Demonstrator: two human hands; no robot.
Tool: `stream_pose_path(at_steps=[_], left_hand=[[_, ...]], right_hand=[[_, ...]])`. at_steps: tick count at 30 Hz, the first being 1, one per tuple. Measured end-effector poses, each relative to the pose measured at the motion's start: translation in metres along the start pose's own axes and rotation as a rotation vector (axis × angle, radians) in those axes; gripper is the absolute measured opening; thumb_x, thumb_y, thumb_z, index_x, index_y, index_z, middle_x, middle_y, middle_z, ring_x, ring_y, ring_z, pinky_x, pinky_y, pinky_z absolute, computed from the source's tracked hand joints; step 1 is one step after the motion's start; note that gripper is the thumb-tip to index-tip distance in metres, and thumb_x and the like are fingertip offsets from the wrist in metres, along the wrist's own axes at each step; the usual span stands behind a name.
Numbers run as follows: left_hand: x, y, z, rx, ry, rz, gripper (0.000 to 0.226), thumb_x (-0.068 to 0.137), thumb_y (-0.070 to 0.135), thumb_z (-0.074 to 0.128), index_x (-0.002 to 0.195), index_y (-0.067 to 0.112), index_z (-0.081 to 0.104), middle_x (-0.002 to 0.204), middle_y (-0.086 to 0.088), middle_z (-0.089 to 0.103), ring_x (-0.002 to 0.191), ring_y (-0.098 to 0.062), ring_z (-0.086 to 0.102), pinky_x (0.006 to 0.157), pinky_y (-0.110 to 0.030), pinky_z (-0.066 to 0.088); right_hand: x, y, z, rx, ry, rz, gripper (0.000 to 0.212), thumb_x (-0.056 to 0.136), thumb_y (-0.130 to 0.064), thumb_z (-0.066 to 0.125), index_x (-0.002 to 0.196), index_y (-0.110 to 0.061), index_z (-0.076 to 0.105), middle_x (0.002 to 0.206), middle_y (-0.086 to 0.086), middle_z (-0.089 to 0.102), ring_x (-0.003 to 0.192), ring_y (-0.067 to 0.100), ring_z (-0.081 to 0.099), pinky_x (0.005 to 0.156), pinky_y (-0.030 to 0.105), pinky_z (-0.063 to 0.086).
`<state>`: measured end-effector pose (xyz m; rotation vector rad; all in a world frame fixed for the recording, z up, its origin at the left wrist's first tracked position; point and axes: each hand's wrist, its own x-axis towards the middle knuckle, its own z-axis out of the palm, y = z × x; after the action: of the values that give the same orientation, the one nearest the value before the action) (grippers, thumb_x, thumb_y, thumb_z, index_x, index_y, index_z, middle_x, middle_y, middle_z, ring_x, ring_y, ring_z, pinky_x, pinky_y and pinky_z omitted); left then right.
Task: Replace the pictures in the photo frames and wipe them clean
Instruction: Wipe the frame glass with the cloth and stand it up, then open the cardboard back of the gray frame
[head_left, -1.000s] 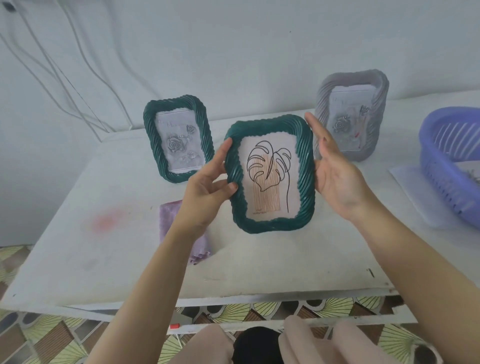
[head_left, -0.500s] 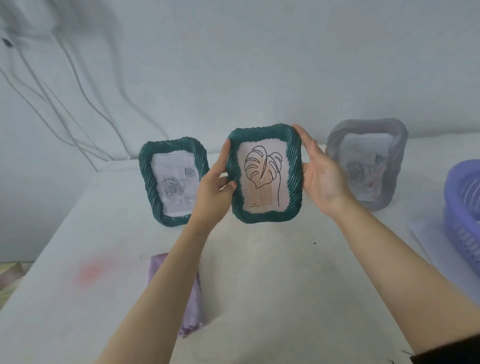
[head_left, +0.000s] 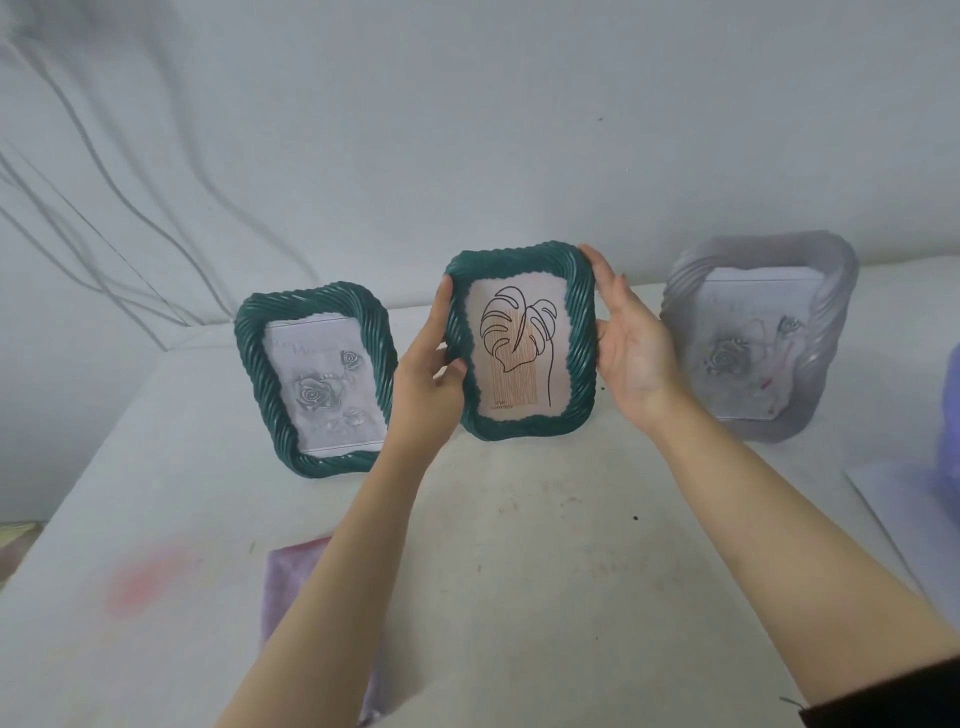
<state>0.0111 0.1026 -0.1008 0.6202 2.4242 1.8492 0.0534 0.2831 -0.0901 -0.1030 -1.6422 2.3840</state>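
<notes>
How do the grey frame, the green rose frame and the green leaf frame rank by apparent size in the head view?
1. grey frame: largest.
2. green rose frame and green leaf frame: nearly alike, and the leaf one may be nearer the camera, so I do not rank them.

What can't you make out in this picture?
Head view only:
- Purple cloth: partly hidden under the left forearm.
- Purple object: cut off by the right edge, blurred.
- Small print in the held green frame: too small to read.
- Grey frame: its picture is blurred.
</notes>
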Motion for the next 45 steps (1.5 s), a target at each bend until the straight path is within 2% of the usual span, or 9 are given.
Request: stream_pose_path(at_steps=[9,13,15,18,22,25,28,38,45], left_hand=[[-0.005,-0.005,0.012,0.050,0.038,0.028,0.092,0.079,-0.016,0.028,0.137,0.054,0.015,0.139,0.030,0.033,0.133,-0.005,0.034,0.108,-0.038,0.036],[-0.019,0.006,0.028,0.262,0.192,0.123,0.086,0.078,-0.017,0.036,0.148,0.022,0.005,0.153,-0.007,0.019,0.142,-0.017,0.013,0.106,-0.002,0.010],[-0.034,0.015,0.042,0.296,0.230,0.248,0.078,0.079,-0.014,0.040,0.147,0.014,0.012,0.149,-0.013,0.025,0.141,-0.021,0.018,0.111,-0.011,0.013],[-0.050,0.023,0.068,0.211,0.104,0.396,0.064,0.083,-0.009,0.039,0.142,0.014,0.026,0.138,0.004,0.039,0.131,-0.020,0.037,0.110,-0.029,0.029],[-0.050,0.030,0.101,0.125,-0.186,0.276,0.065,0.088,-0.005,0.039,0.144,0.023,0.023,0.126,0.014,0.039,0.120,-0.010,0.042,0.103,-0.024,0.035],[-0.046,0.032,0.120,0.175,-0.357,0.183,0.074,0.092,0.003,0.041,0.147,0.031,-0.001,0.146,0.002,0.028,0.133,-0.016,0.033,0.110,-0.032,0.028],[-0.042,0.036,0.129,0.198,-0.446,0.102,0.078,0.093,0.007,0.040,0.145,0.032,-0.012,0.138,-0.003,0.033,0.126,-0.022,0.040,0.106,-0.035,0.033],[-0.069,0.041,0.096,0.090,-0.305,-0.040,0.069,0.086,-0.003,0.049,0.145,0.024,0.024,0.111,0.005,0.056,0.081,-0.006,0.054,0.071,-0.010,0.044],[-0.111,0.064,0.063,-0.034,-0.271,-0.142,0.068,0.091,0.012,0.052,0.145,0.034,0.016,0.132,0.007,0.051,0.105,-0.003,0.057,0.074,-0.001,0.043]], right_hand=[[-0.018,0.004,0.005,-0.305,0.052,-0.040,0.062,0.090,-0.039,0.038,0.146,-0.029,0.015,0.153,-0.011,0.023,0.136,0.000,0.024,0.116,0.032,0.017],[-0.059,0.005,-0.001,-0.513,0.093,-0.127,0.053,0.098,-0.021,0.042,0.145,-0.029,0.018,0.141,-0.010,0.037,0.129,0.001,0.035,0.109,0.021,0.027],[-0.084,0.007,-0.010,-0.636,0.138,-0.264,0.048,0.093,-0.018,0.047,0.139,-0.027,0.034,0.136,-0.011,0.045,0.125,0.000,0.043,0.105,0.019,0.033],[-0.107,0.009,-0.035,-0.857,0.379,-0.507,0.040,0.088,-0.017,0.047,0.128,-0.018,0.048,0.126,-0.014,0.051,0.121,0.005,0.046,0.103,0.030,0.038],[-0.109,0.004,-0.069,-1.031,0.720,-0.513,0.052,0.084,-0.010,0.050,0.135,-0.009,0.039,0.144,0.014,0.035,0.136,0.026,0.028,0.111,0.038,0.021],[-0.101,-0.003,-0.086,-0.908,0.789,-0.330,0.060,0.090,-0.008,0.047,0.144,-0.016,0.023,0.152,0.011,0.024,0.140,0.021,0.021,0.110,0.027,0.017],[-0.099,-0.012,-0.097,-0.575,0.739,-0.213,0.059,0.094,-0.009,0.040,0.142,-0.035,0.018,0.134,0.005,0.048,0.108,0.011,0.054,0.083,0.021,0.041],[-0.145,-0.035,-0.084,-0.228,0.548,-0.181,0.056,0.089,0.003,0.051,0.128,-0.037,0.043,0.086,-0.001,0.063,0.083,0.005,0.062,0.072,0.017,0.051],[-0.181,-0.054,-0.039,-0.166,0.508,-0.270,0.058,0.081,0.008,0.059,0.118,-0.037,0.053,0.074,-0.002,0.066,0.078,0.018,0.056,0.075,0.027,0.048]])
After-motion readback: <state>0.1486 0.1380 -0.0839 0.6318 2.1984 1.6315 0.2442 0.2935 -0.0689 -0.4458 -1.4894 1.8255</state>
